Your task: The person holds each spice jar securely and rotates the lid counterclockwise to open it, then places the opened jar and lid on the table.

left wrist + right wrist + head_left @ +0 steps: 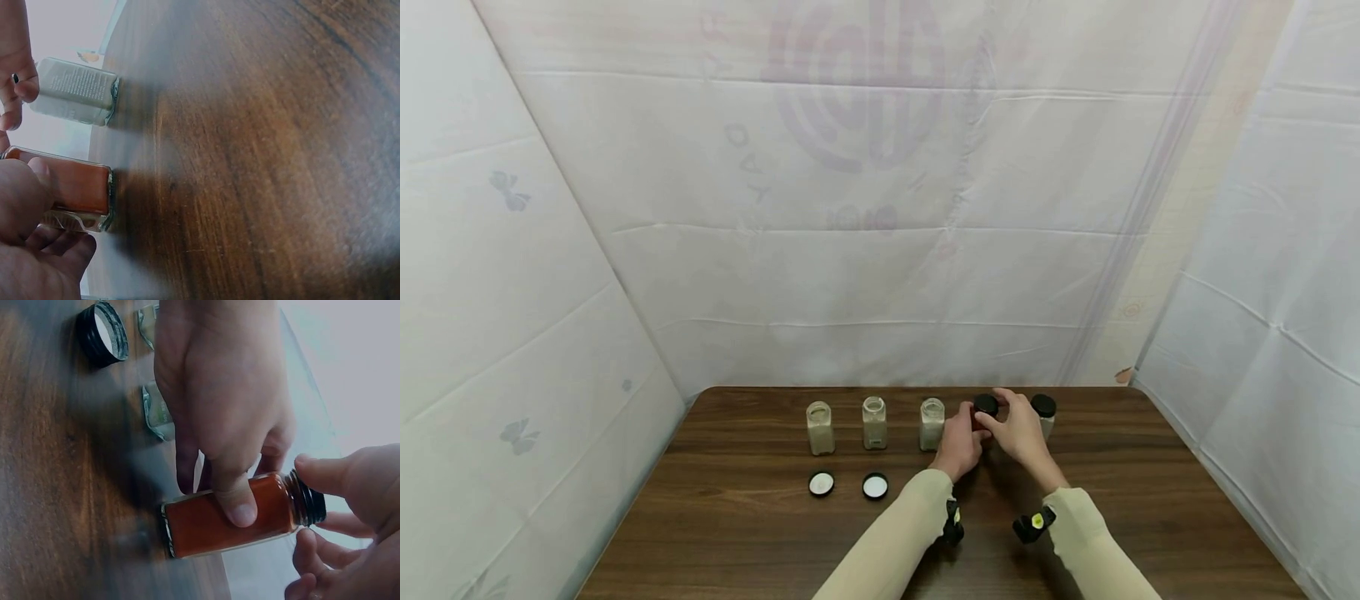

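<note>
A square glass spice jar of orange-red powder stands on the table with its black lid at the top. My left hand grips the jar's body, thumb across the front face in the right wrist view. Fingers and thumb of my right hand pinch the lid's rim; whether the lid is loose I cannot tell. Right of it stands another glass jar with pale contents, topped by a black cap in the head view.
Left of my hands, three uncapped jars stand in a row: one jar, a second jar and a third jar. Two upturned lids, a left lid and a right lid, lie before them. White cloth walls border the wooden table.
</note>
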`<state>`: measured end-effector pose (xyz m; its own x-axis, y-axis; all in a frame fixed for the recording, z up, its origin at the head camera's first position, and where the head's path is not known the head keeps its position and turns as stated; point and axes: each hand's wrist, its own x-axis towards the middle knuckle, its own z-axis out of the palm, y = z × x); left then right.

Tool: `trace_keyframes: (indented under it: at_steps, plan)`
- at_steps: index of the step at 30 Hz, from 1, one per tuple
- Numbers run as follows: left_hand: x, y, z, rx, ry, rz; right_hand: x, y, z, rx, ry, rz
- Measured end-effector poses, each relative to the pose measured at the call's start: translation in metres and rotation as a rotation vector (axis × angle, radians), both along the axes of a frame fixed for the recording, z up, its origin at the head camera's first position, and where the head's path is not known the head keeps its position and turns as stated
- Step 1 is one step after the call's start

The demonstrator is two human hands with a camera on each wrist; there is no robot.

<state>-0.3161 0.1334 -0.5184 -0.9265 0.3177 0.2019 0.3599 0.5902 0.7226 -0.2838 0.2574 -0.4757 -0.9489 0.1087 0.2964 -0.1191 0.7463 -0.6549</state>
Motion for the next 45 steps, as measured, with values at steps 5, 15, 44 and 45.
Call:
trace_keyframes:
  at_steps: [5, 15, 44, 45]
  plan:
    - [0.0015, -0.0003, 0.0005, 0.001, 0.022, -0.003, -0.0011, -0.0002, -0.0035, -0.035, 0.017, -0.071]
    - [0.0, -0.0002, -0.0033, 0.002, 0.048, -0.019, -0.0004, -0.0002, -0.0036, -0.022, 0.011, -0.031]
    - [0.0012, -0.0017, -0.0027, 0.085, -0.01, -0.039, 0.0004, 0.0041, 0.0018, -0.086, -0.004, -0.032]
    - [0.0015, -0.0018, -0.0024, 0.086, -0.01, -0.038, 0.0004, 0.0039, 0.0024, -0.089, -0.007, -0.034]
